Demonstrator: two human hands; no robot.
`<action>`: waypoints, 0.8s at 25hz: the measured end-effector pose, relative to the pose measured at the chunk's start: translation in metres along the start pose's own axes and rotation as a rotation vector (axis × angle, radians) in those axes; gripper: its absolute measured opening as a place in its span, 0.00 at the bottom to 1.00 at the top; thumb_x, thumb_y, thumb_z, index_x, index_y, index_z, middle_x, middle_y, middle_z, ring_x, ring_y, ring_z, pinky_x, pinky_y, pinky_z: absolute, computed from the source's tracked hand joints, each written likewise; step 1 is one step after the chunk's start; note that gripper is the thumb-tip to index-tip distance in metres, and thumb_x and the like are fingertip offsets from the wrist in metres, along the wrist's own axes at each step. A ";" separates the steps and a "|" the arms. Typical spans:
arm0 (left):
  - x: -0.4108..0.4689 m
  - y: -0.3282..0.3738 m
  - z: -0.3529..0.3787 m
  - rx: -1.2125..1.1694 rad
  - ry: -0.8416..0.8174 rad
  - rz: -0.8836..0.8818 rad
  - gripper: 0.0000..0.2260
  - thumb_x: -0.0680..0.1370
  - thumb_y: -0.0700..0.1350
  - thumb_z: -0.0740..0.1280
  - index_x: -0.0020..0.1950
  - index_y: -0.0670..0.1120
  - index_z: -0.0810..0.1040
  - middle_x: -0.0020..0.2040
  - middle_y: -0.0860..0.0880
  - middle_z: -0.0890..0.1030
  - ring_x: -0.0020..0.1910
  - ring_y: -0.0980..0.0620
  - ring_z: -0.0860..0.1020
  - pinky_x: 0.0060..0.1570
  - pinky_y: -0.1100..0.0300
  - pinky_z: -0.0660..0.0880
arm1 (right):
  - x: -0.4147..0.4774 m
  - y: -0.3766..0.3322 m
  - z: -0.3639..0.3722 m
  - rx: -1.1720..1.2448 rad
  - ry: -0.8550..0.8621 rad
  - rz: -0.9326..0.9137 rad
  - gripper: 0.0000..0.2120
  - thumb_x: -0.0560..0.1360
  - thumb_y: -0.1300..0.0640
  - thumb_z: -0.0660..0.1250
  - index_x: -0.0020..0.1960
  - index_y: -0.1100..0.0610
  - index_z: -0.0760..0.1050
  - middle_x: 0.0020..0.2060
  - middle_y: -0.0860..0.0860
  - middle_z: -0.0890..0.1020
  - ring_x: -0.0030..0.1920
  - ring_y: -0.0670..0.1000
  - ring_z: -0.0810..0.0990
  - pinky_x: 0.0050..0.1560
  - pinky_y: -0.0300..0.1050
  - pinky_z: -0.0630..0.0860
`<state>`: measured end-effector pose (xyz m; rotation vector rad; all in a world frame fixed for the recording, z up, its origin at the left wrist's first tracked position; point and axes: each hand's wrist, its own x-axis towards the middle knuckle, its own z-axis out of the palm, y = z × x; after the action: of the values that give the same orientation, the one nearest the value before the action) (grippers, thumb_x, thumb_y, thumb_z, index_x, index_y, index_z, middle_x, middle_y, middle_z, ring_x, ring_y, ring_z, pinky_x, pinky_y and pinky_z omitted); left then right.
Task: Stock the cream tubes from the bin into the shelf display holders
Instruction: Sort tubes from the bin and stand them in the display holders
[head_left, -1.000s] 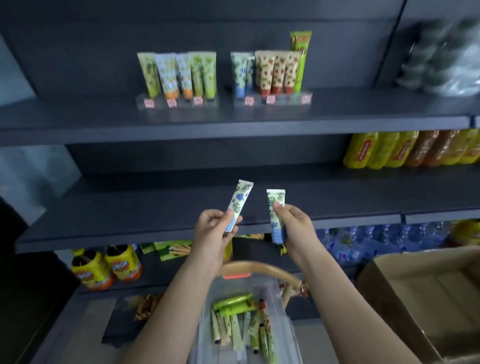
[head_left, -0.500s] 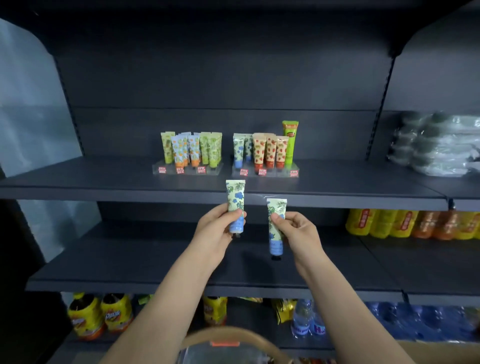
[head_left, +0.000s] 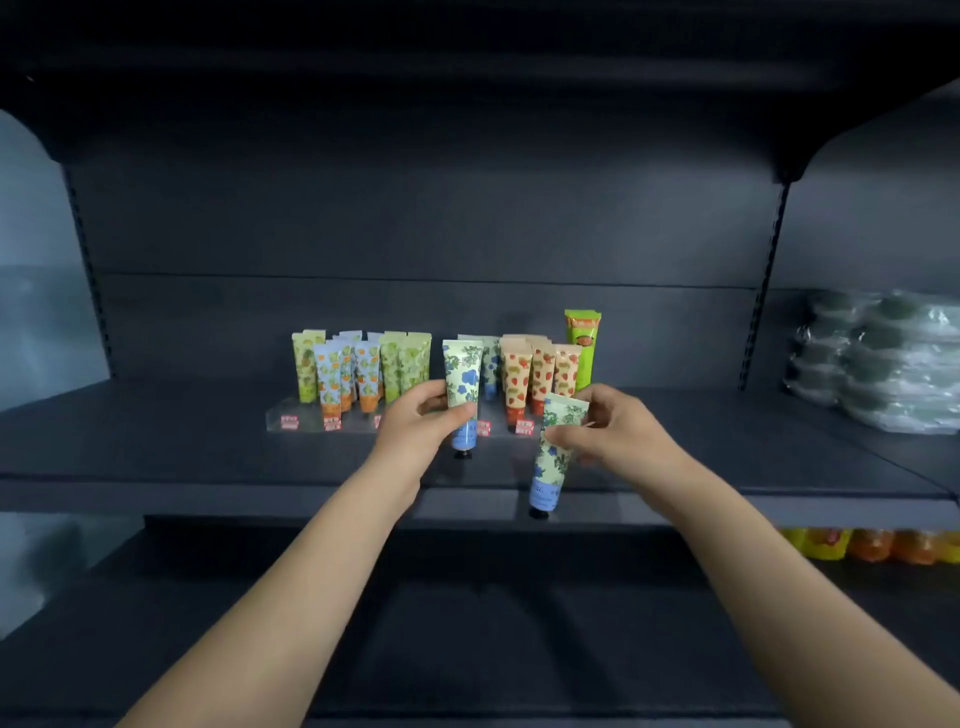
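Both hands have risen to the shelf (head_left: 156, 441). Now the left hand (head_left: 421, 421) curls its fingers (head_left: 460, 413) round an upright tube (head_left: 462, 379), cap at 6 o'clock, just before the holder (head_left: 519, 434). The right hand (head_left: 608, 431) pinches a second tube (head_left: 553, 452), tilted, at 5 o'clock of the first and farther from the holder.

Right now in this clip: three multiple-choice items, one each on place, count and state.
1. The tall green tube stands: A) right of the strawberry tubes; B) left of them; C) on a lower shelf.
2. Tubes held: A) one; B) two; C) three.
3. The tube in the right hand is: A) in a holder; B) held cap down; C) lying flat.
Key: A, it rises at their right end; B, left hand and right hand grip one each; B, its black cap points down.
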<state>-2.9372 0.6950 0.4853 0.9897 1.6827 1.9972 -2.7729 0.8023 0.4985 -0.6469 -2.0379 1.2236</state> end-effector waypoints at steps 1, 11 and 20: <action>0.018 -0.002 0.001 0.024 0.005 0.044 0.11 0.74 0.40 0.70 0.51 0.51 0.73 0.45 0.58 0.77 0.45 0.60 0.76 0.48 0.66 0.73 | 0.017 -0.008 -0.004 -0.062 -0.007 -0.030 0.10 0.69 0.63 0.73 0.46 0.57 0.74 0.43 0.65 0.79 0.39 0.53 0.76 0.43 0.51 0.78; 0.128 -0.053 0.018 0.139 0.073 0.227 0.15 0.70 0.39 0.74 0.51 0.48 0.73 0.40 0.55 0.76 0.41 0.60 0.74 0.37 0.79 0.71 | 0.139 -0.032 0.002 -0.239 0.003 -0.185 0.08 0.67 0.57 0.75 0.40 0.53 0.76 0.37 0.55 0.82 0.35 0.49 0.78 0.42 0.47 0.76; 0.138 -0.070 0.010 0.313 0.073 0.212 0.14 0.69 0.41 0.75 0.50 0.49 0.72 0.41 0.56 0.76 0.42 0.58 0.75 0.39 0.73 0.71 | 0.181 -0.040 -0.003 -0.276 0.054 -0.183 0.09 0.66 0.58 0.76 0.42 0.59 0.77 0.37 0.53 0.82 0.37 0.49 0.78 0.41 0.41 0.72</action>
<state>-3.0383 0.8094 0.4580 1.2613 2.0521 1.9534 -2.8929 0.9128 0.5878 -0.5977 -2.1862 0.8199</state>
